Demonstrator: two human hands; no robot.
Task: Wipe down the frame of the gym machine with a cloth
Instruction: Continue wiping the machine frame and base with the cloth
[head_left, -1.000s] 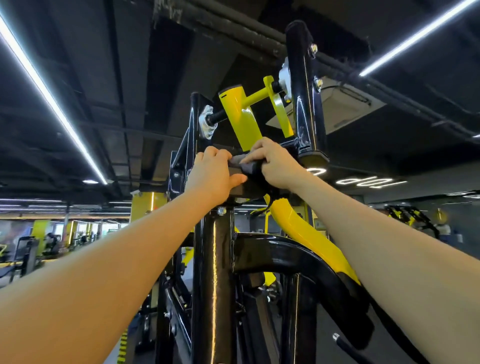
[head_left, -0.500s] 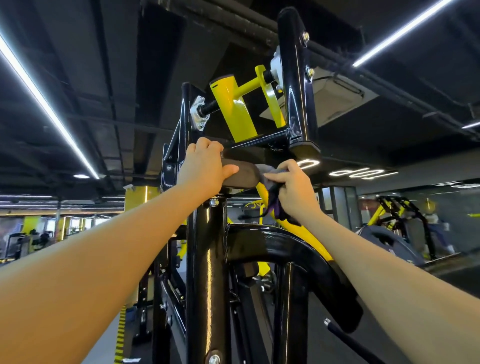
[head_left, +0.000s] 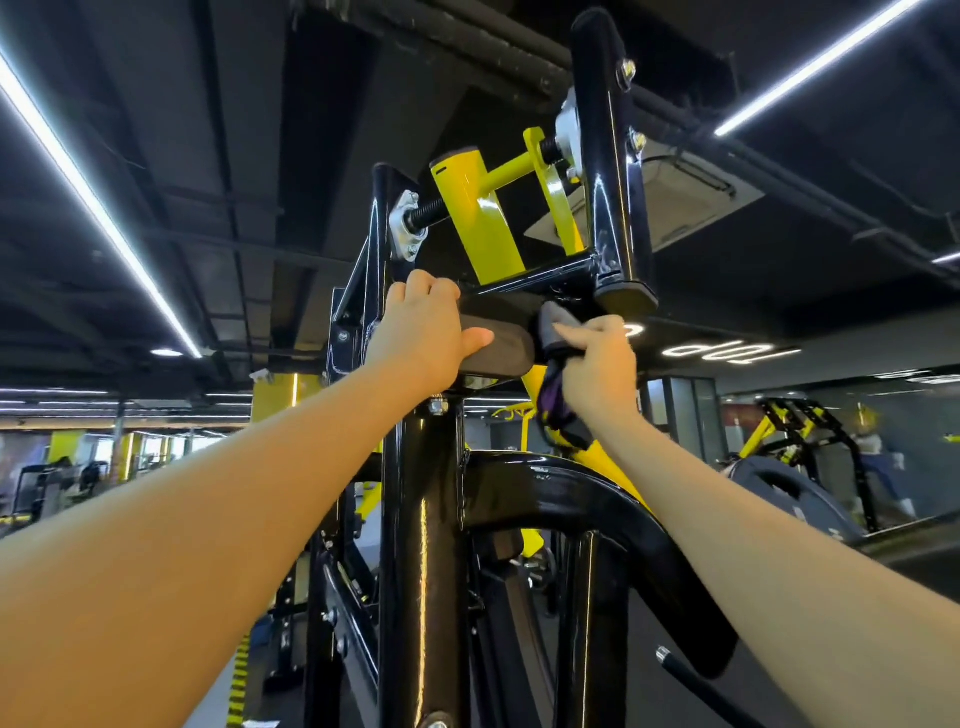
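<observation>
— What's each hand doing up there?
— My left hand (head_left: 426, 332) grips the black pad (head_left: 498, 343) atop the black frame (head_left: 421, 519). My right hand (head_left: 597, 358) pinches the dark cloth (head_left: 553, 325), pressing it beside the pad's end, under the crossbar (head_left: 545, 280).

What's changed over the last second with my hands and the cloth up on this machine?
The right hand slid rightward with the cloth, off the dark pad to its right end, near the black frame. It still grips the cloth. The left hand stayed holding the pad's left end.
</observation>
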